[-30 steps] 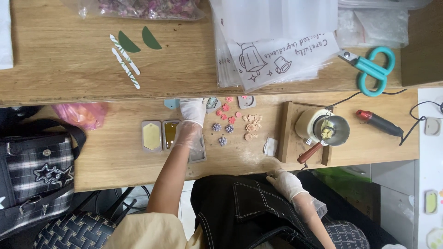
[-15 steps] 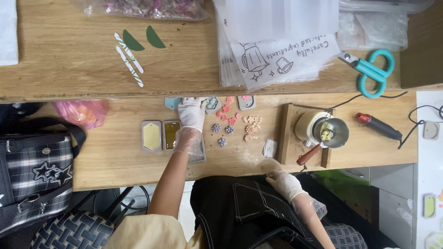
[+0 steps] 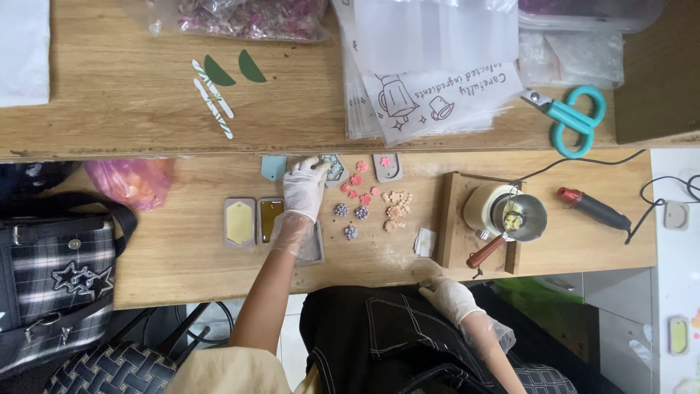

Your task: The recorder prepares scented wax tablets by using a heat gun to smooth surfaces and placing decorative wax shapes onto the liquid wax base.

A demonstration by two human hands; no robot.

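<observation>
Upper shelf: teal scissors (image 3: 576,117), stacked clear bags (image 3: 430,66), two green leaf cutouts (image 3: 235,68), striped sticks (image 3: 212,98). Lower bench: small melting pot (image 3: 521,217) on a wooden stand (image 3: 453,219), black-and-red tool (image 3: 594,208), pink bag (image 3: 131,181). A plaid bag (image 3: 55,270) sits at left.

A clear plastic bag of dried pink petals (image 3: 248,16) is lying at the upper shelf's far edge. A stack of clear sleeves with a white printed label card (image 3: 437,87) is resting right of it. A pink plastic bag (image 3: 131,181) is sitting on the lower desk's left.
</observation>
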